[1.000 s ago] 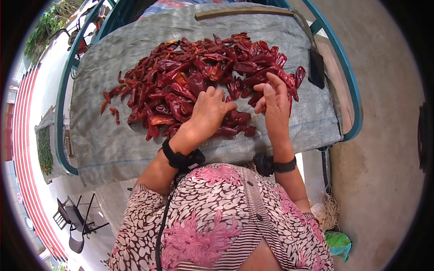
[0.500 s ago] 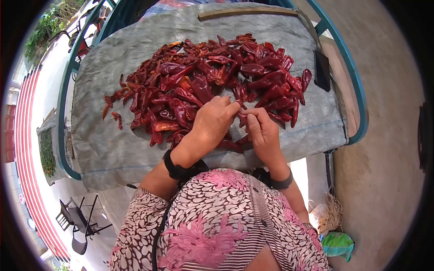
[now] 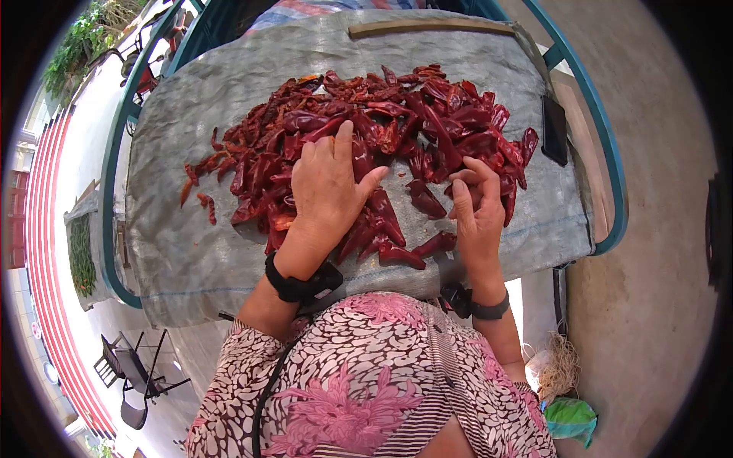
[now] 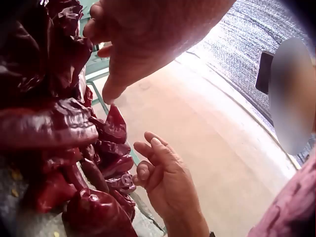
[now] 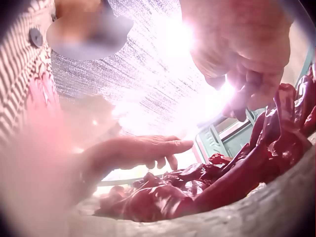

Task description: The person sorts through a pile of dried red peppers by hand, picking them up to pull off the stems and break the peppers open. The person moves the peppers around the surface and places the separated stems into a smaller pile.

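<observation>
A broad heap of dried red chili peppers [image 3: 305, 122] lies on a grey woven sheet [image 3: 175, 259]. My left hand [image 3: 327, 187] is over the near left part of the heap, fingers extended and thumb spread away. The left wrist view shows its fingertips close to the peppers [image 4: 49, 126]. On the other side my right hand [image 3: 479, 217] is beside the right part of the heap, with its fingers loosely bent and nothing visible in them. A single chili pepper [image 3: 425, 199] lies between the hands, and several more lie nearer the body.
A black phone [image 3: 554, 130] lies at the sheet's right edge, inside a green metal rail [image 3: 588, 99]. Along the far edge is a wooden strip [image 3: 431, 27]. A green bag [image 3: 571, 421] and a bundle of straw-coloured strands [image 3: 560, 365] are on the floor at right.
Half a second ago both hands met at a chili pepper in front of the heap. They have since parted, the left going left over the heap, the right going right, its fingers loosened.
</observation>
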{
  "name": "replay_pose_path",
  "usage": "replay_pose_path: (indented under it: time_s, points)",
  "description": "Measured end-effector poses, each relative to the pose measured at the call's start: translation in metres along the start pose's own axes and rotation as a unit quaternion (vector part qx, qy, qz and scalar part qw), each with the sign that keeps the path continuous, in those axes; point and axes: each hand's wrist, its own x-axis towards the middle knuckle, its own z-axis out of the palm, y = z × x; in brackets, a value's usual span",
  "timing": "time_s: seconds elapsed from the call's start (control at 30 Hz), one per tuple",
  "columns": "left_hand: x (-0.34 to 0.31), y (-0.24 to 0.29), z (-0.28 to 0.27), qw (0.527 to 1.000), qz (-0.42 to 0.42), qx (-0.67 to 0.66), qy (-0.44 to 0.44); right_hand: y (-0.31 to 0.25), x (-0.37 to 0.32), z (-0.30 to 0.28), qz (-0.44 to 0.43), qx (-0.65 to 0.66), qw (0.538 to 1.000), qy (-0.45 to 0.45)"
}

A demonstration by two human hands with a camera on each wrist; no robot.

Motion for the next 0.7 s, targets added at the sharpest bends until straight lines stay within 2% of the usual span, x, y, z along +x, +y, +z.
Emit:
replay_pose_path:
  time_s: [0.1,0.17,0.23,0.33,0.37,0.43,0.53,0.63,0.7]
  points:
    - [0.001,0.004,0.009,0.995,-0.011,0.050,-0.088,0.004,-0.003,0.007,-0.030,-0.074,0.994,-0.071]
    - [-0.001,0.005,0.012,0.997,-0.039,0.002,-0.068,-0.002,-0.006,0.014,-0.029,-0.098,0.989,-0.109]
    - [-0.005,0.010,0.003,0.994,-0.072,-0.061,-0.057,-0.002,-0.007,0.017,0.001,-0.059,0.991,-0.118]
    - [-0.015,0.012,0.000,0.969,-0.025,-0.241,-0.056,-0.006,-0.004,0.016,0.033,-0.087,0.984,-0.150]
    - [-0.017,0.015,-0.004,0.969,0.048,-0.237,-0.044,-0.007,-0.003,0.016,0.036,-0.089,0.983,-0.158]
    - [-0.017,0.026,-0.011,0.962,0.061,-0.259,-0.058,-0.009,-0.003,0.017,0.040,-0.091,0.980,-0.172]
    - [-0.019,0.024,-0.004,0.947,0.074,-0.299,-0.086,0.001,-0.006,0.023,0.035,-0.011,0.992,-0.124]
    - [-0.021,0.028,-0.003,0.941,0.085,-0.313,-0.098,0.007,-0.006,0.019,0.062,0.015,0.993,-0.100]
    - [-0.020,0.028,-0.002,0.937,0.091,-0.322,-0.104,0.006,-0.006,0.015,0.105,0.051,0.985,-0.126]
